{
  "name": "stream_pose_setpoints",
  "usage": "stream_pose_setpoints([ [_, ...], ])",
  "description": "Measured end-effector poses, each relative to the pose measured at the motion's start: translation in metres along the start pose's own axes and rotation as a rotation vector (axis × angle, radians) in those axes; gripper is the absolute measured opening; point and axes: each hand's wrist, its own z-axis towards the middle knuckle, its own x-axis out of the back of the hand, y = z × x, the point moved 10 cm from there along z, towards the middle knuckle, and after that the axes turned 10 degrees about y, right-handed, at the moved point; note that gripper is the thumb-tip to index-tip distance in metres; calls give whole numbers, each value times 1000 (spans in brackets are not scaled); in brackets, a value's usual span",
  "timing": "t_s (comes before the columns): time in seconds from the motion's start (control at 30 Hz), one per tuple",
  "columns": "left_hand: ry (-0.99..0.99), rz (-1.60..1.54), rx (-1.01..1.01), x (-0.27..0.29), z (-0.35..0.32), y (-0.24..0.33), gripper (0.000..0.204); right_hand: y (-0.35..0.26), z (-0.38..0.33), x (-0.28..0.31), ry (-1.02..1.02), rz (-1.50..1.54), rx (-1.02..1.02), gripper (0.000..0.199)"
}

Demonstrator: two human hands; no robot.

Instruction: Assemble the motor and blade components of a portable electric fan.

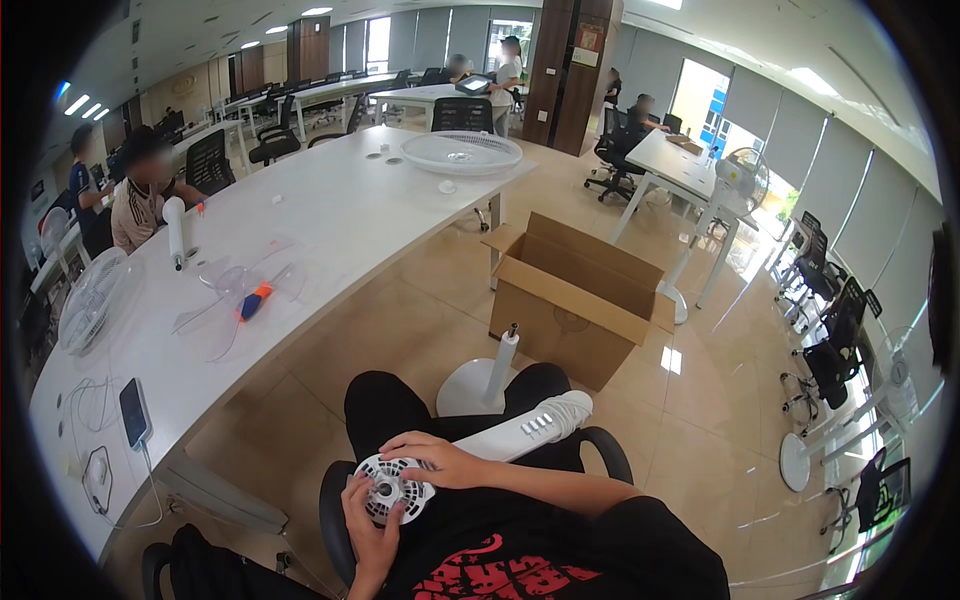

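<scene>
Across my lap lies a white fan body [500,438], with a row of buttons on its neck and a cord wound round its far right end. Its round, slotted motor housing [384,486] faces up, a shaft at its middle. My left hand [370,530] curls round the near left rim of the housing, thumb on its lower edge. From the right, my right hand [445,463] reaches over the housing, its fingers bent on the upper rim. Beyond my knees a round white fan base [462,388] stands on the floor with a short upright pole [503,360].
An open cardboard box [565,315] stands on the floor ahead. The white table [340,220] at left holds a clear fan blade [235,283], an orange-and-blue object [255,300], fan grilles [462,152], a white tubular part [176,230] and a cabled phone [134,410]. A person [145,200] sits beyond it.
</scene>
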Motion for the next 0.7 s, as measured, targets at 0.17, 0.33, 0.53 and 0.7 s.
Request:
stream_pose_setpoints([
  [0.17,70,-169,93,6,1,-19,46,5,-5,-11,-13,-70,2,36],
  [0.33,-4,-74,39,3,0,-17,39,1,-9,-9,29,-69,-27,31],
  [0.53,26,4,18,-3,5,3,47,-3,-8,-10,27,-149,23,35],
  [0.7,14,-49,10,-3,4,-5,45,2,-7,-5,32,-118,-6,36],
])
